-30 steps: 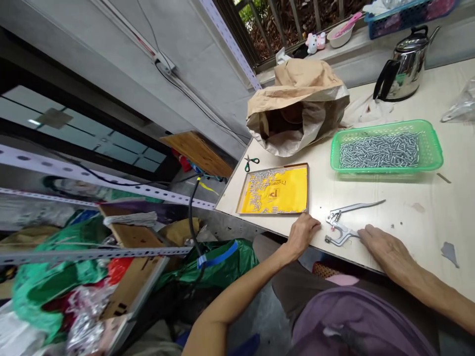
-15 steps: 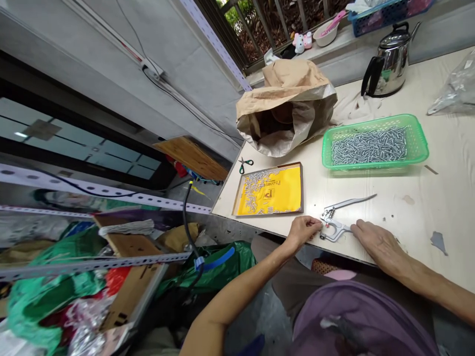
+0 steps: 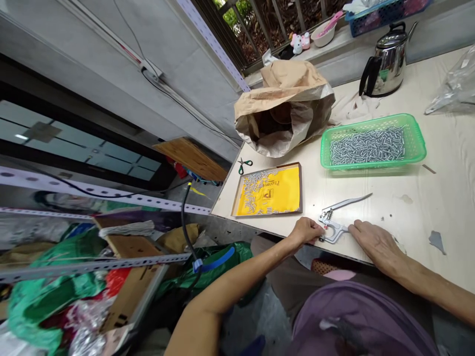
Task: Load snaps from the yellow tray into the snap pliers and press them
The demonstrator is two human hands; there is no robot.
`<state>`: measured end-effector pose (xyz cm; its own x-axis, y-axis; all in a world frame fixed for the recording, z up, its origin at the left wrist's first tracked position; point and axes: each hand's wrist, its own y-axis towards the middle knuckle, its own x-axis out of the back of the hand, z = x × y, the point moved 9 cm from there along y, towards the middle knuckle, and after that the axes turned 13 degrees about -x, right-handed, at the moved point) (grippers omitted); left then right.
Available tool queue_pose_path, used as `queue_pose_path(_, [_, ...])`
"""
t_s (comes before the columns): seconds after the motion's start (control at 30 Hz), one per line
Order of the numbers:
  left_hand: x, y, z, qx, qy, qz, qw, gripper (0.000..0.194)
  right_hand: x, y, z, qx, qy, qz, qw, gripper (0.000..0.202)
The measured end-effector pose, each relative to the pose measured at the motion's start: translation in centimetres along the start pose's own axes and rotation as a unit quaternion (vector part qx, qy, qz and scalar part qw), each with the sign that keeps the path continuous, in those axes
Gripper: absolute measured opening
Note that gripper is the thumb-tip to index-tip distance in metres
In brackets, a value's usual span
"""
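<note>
Near the table's front edge lie silver spring-loaded pliers [image 3: 336,232], their handles spread wide and a coil spring between them. My right hand [image 3: 374,242] is closed on the end of the lower handle. Beside the jaws, my left hand [image 3: 306,231] has its fingers pinched together at a small reddish spot; whatever they hold is too small to make out. To the left is a shallow tray [image 3: 301,190] lined with a yellow sheet [image 3: 287,190], with many small silver metal pieces [image 3: 254,183] on it. A green basket [image 3: 421,148] holds a heap of similar pieces [image 3: 367,146].
Green-handled scissors [image 3: 245,165] lie by the table's left edge. Behind the tray stands an open brown paper bag [image 3: 285,94]. A steel kettle [image 3: 388,64] and a clear plastic bag [image 3: 454,86] are at the back right. A metal shelf [image 3: 92,264] is at left.
My left hand has moved slightly right, closer over the pliers' jaws. My right hand keeps its hold on the handle. The view has shifted a little.
</note>
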<state>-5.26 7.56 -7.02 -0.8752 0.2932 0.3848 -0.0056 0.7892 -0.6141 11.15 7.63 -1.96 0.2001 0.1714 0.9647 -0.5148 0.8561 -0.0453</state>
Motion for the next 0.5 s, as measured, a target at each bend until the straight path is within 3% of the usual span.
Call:
queue_pose_path(0.17, [-0.4, -0.5, 0.5, 0.023, -0.023, 0.006, 0.999, 0.012, 0.3, 0.4, -1.3, 0.024, 0.016, -0.031, 0.999, 0.017])
queue_pose_path(0.27, [-0.4, -0.6, 0.6, 0.011, -0.021, -0.007, 1.0, 0.014, 0.3, 1.3, -3.0, 0.037, -0.022, -0.077, 0.996, 0.053])
queue_pose_path(0.33, [-0.3, -0.6, 0.7, 0.006, -0.014, -0.012, 1.0, 0.015, -0.3, 2.1, -4.1, 0.046, -0.047, -0.075, 0.995, 0.073])
queue_pose_path(0.5, [-0.4, -0.6, 1.0, -0.002, 0.015, -0.009, 1.0, 0.015, -1.3, 3.5, -5.0, 0.056, -0.051, -0.04, 0.996, 0.095])
